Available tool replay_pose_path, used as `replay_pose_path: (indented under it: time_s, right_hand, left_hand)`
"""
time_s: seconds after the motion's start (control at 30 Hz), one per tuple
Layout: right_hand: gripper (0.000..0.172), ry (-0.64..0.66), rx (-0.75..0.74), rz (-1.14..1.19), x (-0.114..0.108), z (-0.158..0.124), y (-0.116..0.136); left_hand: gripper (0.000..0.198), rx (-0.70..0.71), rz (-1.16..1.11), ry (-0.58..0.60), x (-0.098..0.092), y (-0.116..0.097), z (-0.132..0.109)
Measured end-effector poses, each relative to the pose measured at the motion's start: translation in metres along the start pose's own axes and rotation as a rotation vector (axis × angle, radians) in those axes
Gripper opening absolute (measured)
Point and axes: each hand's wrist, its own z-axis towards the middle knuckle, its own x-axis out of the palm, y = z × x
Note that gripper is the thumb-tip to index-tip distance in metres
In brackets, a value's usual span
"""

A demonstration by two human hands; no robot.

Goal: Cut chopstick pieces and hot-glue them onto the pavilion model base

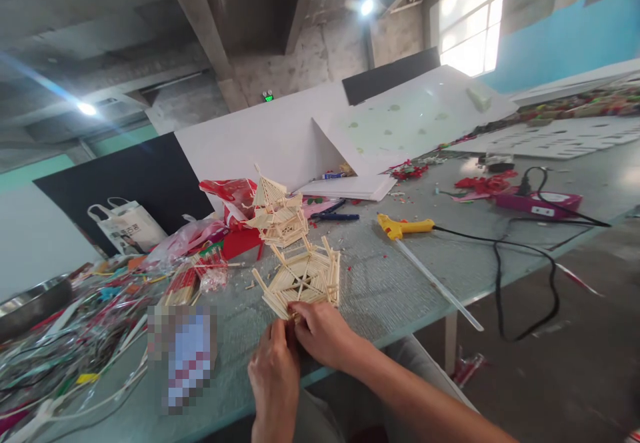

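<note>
A hexagonal roof-like piece built of thin wooden sticks point(295, 276) lies on the table just in front of me, with short sticks standing up around its rim. My right hand point(323, 333) is closed, its fingertips pinching at the near edge of this piece. Right beside it, my left hand point(275, 363) has its fingers curled together at the same edge; what lies between them is hidden. Behind the piece stands a small tiered pagoda of the same sticks point(280, 216), topped by a pointed roof.
A yellow glue gun point(405, 226) with a long clear glue stick point(440, 286) lies to the right, its black cord running to a purple power strip point(537, 203). Bundled sticks point(183, 286), loose craft strips point(100, 323) and a metal bowl point(35, 303) crowd the left. White boards point(265, 126) stand behind.
</note>
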Motion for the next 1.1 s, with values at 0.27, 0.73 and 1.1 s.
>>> replay_pose_path:
  time_s: [0.27,0.73,1.1]
  right_hand:
    - [0.028,-0.001,0.004,-0.027,-0.0017,0.0000,0.0011]
    - [0.033,0.003,0.019,-0.049,-0.0021,0.0003,0.0033]
    - [0.032,0.006,0.018,-0.049,-0.0027,-0.0009,0.0042]
  left_hand:
    - [0.015,0.014,-0.043,-0.034,0.0077,0.0036,0.0011]
    - [0.017,0.027,-0.049,-0.048,0.0080,0.0047,0.0003]
    - [0.017,0.033,-0.062,-0.061,0.0058,0.0042,0.0002]
